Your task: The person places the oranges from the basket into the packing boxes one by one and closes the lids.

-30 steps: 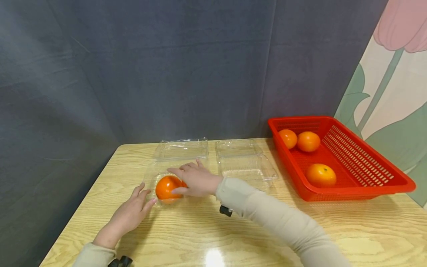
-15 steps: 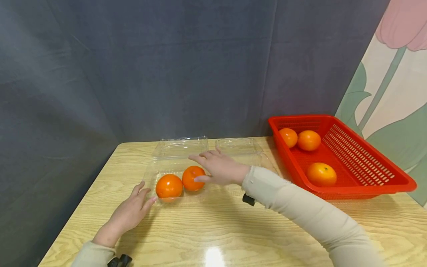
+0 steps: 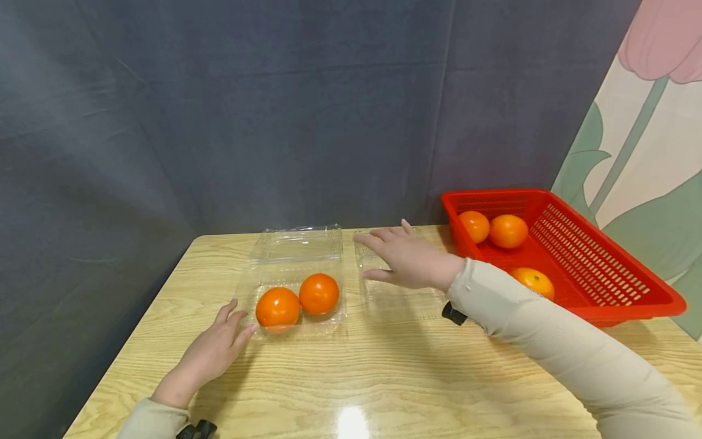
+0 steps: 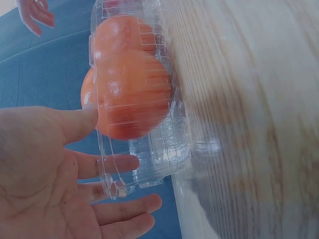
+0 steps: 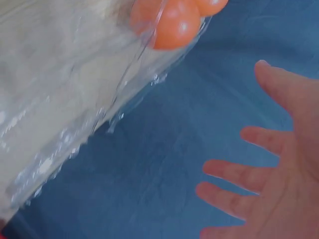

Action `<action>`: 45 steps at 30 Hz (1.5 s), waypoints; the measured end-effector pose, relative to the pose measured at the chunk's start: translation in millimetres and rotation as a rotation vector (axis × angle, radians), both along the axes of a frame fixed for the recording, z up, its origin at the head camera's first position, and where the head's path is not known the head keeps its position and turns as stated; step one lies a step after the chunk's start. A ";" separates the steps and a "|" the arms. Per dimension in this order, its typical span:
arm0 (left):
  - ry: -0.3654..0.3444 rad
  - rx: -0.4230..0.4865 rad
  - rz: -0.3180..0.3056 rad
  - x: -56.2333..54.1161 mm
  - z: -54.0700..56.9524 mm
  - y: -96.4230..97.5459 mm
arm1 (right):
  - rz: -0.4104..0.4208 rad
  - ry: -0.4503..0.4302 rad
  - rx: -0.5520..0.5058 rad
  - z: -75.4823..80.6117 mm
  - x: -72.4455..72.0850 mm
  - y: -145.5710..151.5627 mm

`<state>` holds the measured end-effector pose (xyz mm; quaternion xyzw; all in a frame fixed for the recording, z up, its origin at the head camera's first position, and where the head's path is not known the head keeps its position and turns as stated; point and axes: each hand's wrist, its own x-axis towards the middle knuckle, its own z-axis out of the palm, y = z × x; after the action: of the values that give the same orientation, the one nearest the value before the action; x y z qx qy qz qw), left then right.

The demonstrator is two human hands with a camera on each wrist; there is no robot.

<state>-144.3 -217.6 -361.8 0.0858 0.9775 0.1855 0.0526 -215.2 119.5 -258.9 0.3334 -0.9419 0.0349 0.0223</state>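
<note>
Two glossy orange round fruits (image 3: 278,306) (image 3: 319,294) side by side in the base of a clear plastic hinged box (image 3: 298,245), lower middle-left of the head frame. Lid lies back toward the dark blue cloth backdrop (image 3: 307,122), which leaves the base accessible from above; its walls probably stop the fruit rolling.

Left hand (image 3: 214,347): fingers spread, clamped on nothing. At the box's near-left corner, thumb at the rim in the left wrist view; I read that as steadying light plastic.

Right hand (image 3: 411,259): fingers apart, holding nothing, above a second clear plastic box (image 3: 395,302) at frame centre-right. Contact with that box: can't tell, though the right wrist view shows the palm free.

Red perforated plastic basket (image 3: 592,262), right of frame: three more orange fruits (image 3: 475,227) (image 3: 509,231) (image 3: 533,281), front one partly behind the sleeve (image 3: 565,341). Spot looks chosen for right-hand reach.
</note>
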 end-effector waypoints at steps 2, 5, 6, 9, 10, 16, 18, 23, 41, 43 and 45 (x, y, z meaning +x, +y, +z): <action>0.003 0.003 0.001 0.9 0.3 0.1 | -0.022 0.005 -0.004 4.8 0.2 9.4; 0.004 0.003 -0.001 1.5 0.8 0.5 | -0.062 0.010 -0.003 11.2 -1.1 24.9; 0.006 0.003 -0.002 1.6 1.1 0.6 | -0.076 0.016 0.002 13.6 -1.8 30.4; 0.009 0.001 -0.004 2.1 1.8 0.9 | -0.105 0.033 0.021 20.4 -3.0 47.2; 0.011 0.001 -0.003 2.3 1.9 0.9 | -0.114 0.035 0.028 23.0 -3.2 52.7; 0.007 0.007 0.001 2.9 1.6 1.3 | -0.182 0.020 0.054 34.5 -8.9 87.5; 0.007 0.009 0.001 2.8 1.2 1.4 | -0.216 0.002 0.072 34.7 -13.4 99.8; 0.005 0.012 0.002 2.6 0.1 1.4 | -0.274 -0.081 0.102 28.2 -25.7 130.6; 0.010 0.013 0.006 0.6 -2.4 3.7 | -0.383 -0.395 0.134 3.9 -42.3 202.7; 0.002 0.013 0.009 0.4 -2.4 3.8 | -0.374 -0.427 0.163 0.5 -43.9 207.3; 0.001 0.011 0.010 0.4 -2.4 3.8 | -0.366 -0.463 0.185 -2.0 -45.4 210.7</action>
<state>-144.0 -213.8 -364.2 0.0813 0.9769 0.1911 0.0505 -260.6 330.2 -260.9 0.1420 -0.9654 0.0194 -0.2176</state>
